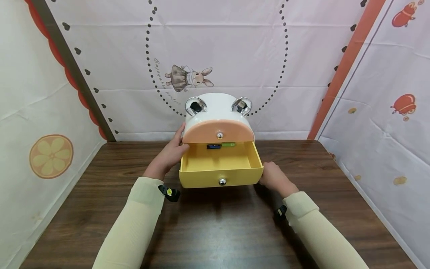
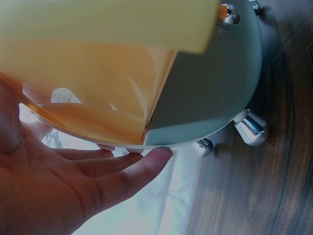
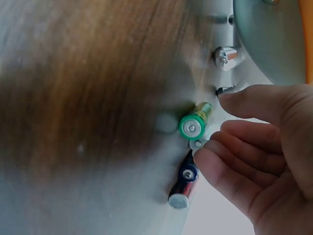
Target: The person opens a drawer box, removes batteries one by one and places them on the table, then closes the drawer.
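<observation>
A frog-like white cabinet point(image 1: 218, 106) stands on short silver legs, its yellow lower drawer point(image 1: 220, 177) pulled out. Inside that drawer, a dark blue battery point(image 1: 213, 146) and a green battery point(image 1: 228, 144) lie end to end at the back. My left hand point(image 1: 171, 155) rests against the cabinet's left side, fingers nearly straight along the wall, thumb by the front edge. Low beside the drawer's right side is my right hand point(image 1: 275, 177). Its thumb and fingers are apart, fingertips close to a green-banded battery point(image 3: 192, 127) and a dark blue battery point(image 3: 188, 172) on the table.
The closed orange upper drawer point(image 1: 231, 130) has a silver knob. A silver-ended battery point(image 3: 180, 199) lies by the blue one. The dark wooden table point(image 1: 215, 231) meets a printed cloth point(image 1: 218, 45) behind the cabinet, with more cloth at both sides.
</observation>
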`<state>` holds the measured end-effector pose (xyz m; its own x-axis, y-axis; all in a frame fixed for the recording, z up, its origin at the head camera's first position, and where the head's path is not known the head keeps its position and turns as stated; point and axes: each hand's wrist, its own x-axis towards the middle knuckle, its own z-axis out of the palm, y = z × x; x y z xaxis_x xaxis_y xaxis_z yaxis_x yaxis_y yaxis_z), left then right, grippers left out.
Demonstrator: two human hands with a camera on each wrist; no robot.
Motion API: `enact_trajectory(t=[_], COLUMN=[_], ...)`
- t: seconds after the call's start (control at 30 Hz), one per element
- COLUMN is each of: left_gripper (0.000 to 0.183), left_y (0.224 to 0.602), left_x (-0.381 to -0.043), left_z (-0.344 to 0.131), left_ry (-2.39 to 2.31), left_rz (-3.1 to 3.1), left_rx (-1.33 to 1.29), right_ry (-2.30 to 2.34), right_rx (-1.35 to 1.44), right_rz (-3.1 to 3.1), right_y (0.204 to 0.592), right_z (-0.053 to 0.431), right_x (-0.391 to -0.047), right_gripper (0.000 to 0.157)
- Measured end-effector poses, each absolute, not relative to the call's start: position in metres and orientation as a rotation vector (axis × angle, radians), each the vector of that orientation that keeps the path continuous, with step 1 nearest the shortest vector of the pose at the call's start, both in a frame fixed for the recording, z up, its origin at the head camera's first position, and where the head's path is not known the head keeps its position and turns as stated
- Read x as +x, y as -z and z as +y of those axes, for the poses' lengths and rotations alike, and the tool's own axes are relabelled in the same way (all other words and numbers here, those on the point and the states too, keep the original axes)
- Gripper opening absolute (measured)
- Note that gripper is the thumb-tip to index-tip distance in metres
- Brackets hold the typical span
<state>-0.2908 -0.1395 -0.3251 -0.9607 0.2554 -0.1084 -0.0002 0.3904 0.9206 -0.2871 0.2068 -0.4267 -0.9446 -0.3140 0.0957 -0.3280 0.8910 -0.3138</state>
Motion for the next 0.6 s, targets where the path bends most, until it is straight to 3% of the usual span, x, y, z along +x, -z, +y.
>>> enact_trajectory(t=[0.17, 0.37, 0.6], left_gripper=[0.078, 0.078, 0.078], left_y=[0.324, 0.325, 0.328], left_x=[-0.290, -0.291, -0.295], left_z=[-0.140, -0.140, -0.141], left_ry=[-1.591, -1.606, -1.601], left_rz=[2.420, 2.414, 2.422], left_rx=[0.226, 0.224, 0.226], right_ry=[-0.507, -0.540, -0.589], right_rx=[0.472, 0.484, 0.504], right_rz=[-3.023, -2.987, -2.905], right_y=[0.420, 0.412, 0.400], right_z=[0.210, 0.214, 0.217], right_x=[-0.288, -0.291, -0.288], right_gripper=[0.030, 0.010, 0.015])
